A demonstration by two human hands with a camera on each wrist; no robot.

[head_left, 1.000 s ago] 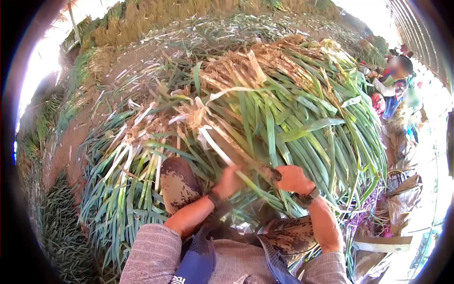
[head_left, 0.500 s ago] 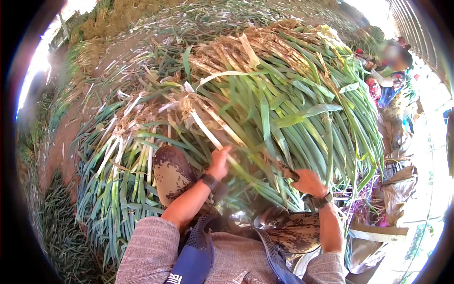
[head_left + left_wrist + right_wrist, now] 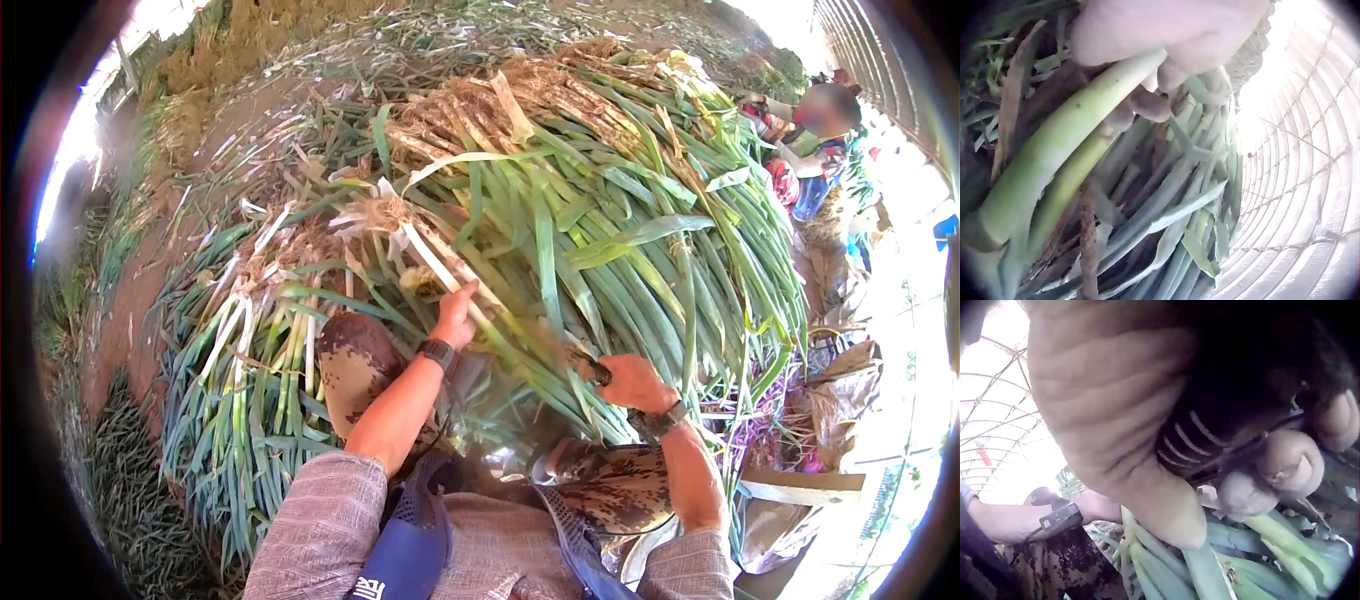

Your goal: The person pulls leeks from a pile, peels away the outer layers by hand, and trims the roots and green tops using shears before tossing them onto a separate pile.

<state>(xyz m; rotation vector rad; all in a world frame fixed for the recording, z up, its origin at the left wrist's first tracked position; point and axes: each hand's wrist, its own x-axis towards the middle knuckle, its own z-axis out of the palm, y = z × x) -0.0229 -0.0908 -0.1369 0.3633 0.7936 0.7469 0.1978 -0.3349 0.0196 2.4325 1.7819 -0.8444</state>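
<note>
In the head view my left hand (image 3: 455, 318) grips a green onion (image 3: 430, 257) round its pale stalk, with the white root end pointing up and left. The left wrist view shows that hand's fingers curled round the stalk (image 3: 1054, 147). To its right, my right hand (image 3: 638, 383) holds a dark-handled tool (image 3: 600, 372) close to the leaves; the tool's far end is blurred. The ridged dark handle (image 3: 1191, 440) lies inside the curled fingers in the right wrist view. I cannot tell what kind of tool it is.
A large heap of unpeeled green onions (image 3: 640, 270) with brown root ends lies ahead. Cleaner white-stemmed ones (image 3: 250, 340) lie left of my knee (image 3: 355, 365). Another person (image 3: 815, 160) sits at the far right. A pale board (image 3: 800, 487) lies at the lower right.
My left hand has moved a little up and left with the green onion. My right hand went outward to the right, then slightly back. The head view has shifted somewhat.
</note>
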